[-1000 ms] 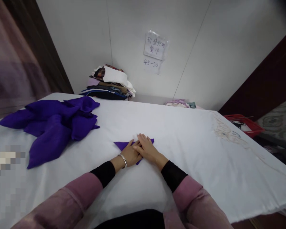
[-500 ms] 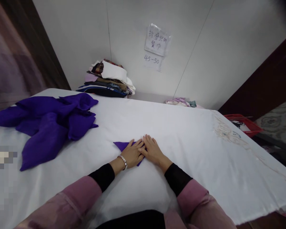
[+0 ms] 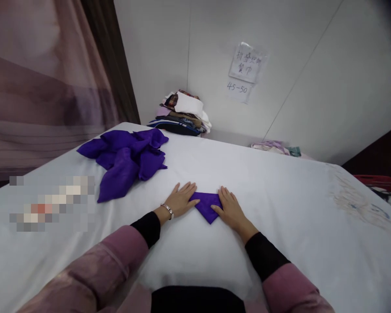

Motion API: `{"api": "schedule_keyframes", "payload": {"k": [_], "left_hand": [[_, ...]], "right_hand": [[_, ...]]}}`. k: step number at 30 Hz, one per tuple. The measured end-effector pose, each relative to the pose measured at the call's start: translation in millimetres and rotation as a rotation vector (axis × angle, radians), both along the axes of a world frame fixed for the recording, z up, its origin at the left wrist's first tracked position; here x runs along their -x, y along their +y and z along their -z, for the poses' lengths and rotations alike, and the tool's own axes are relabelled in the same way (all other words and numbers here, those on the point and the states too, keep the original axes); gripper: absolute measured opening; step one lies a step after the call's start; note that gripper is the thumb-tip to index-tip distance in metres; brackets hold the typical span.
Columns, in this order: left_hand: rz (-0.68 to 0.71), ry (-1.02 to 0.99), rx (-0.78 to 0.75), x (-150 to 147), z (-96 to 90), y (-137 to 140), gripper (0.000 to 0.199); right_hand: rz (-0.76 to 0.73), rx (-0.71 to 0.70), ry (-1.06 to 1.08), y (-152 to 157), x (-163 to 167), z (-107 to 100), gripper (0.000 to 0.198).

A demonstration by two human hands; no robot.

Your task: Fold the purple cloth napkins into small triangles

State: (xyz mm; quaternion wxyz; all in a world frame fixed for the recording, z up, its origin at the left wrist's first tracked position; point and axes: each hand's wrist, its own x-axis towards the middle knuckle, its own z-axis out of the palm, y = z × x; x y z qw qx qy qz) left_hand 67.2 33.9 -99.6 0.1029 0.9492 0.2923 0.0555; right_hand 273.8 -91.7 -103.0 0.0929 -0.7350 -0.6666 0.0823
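Note:
A purple cloth napkin (image 3: 207, 205), folded into a small triangle pointing towards me, lies flat on the white tablecloth (image 3: 195, 256). Over its left corner rests my left hand (image 3: 181, 199), fingers stretched and palm down, with a silver bracelet at the wrist. My right hand (image 3: 230, 208) lies flat across the right corner, its thumb on the purple fabric. Both hands press from above and hold nothing between the fingers. The corners beneath them are hidden.
Crumpled purple cloths (image 3: 130, 156) are heaped at the back left. Behind the table's far edge stand a stack of folded clothes (image 3: 182, 115) and smaller folded fabrics (image 3: 275, 148). A red basket (image 3: 378, 179) is at the right. A blurred patch (image 3: 52, 204) covers something at the left.
My hands have moved apart from the overlapped position to opposite corners of the napkin. Its left point is now folded in or covered. The view has turned left.

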Motion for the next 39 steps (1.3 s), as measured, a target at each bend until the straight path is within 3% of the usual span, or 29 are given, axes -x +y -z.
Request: {"api": "schedule_keyframes", "payload": {"k": [7,11,17,24,29,33,39], "left_hand": [[-0.153,0.048,-0.016,24,-4.3,10,0.068],[-0.247,-0.005,-0.077,20,-12.1,-6,0.071],[0.122,-0.154,-0.136,-21,-16.3,-53,0.068],[0.107,-0.079,-0.008,-30,-2.3,-47,0.078],[0.071,-0.036,0.052,-34,-12.5,-48,0.077],[0.092,-0.104,-0.024,-43,-18.6,-57,0.079],[0.175,-0.116,-0.027,-44,-2.9,-62,0.086]], "right_hand": [[-0.004,0.020,-0.020,0,2,-3,0.079],[0.003,0.021,-0.027,1,2,-1,0.080],[-0.002,-0.001,-0.032,1,2,-1,0.078],[-0.019,-0.014,-0.003,0,1,-7,0.078],[-0.024,-0.020,-0.016,-1,1,-7,0.074],[-0.040,-0.033,-0.036,-1,1,-5,0.072],[-0.056,-0.028,-0.001,-1,-3,-5,0.068]]}}
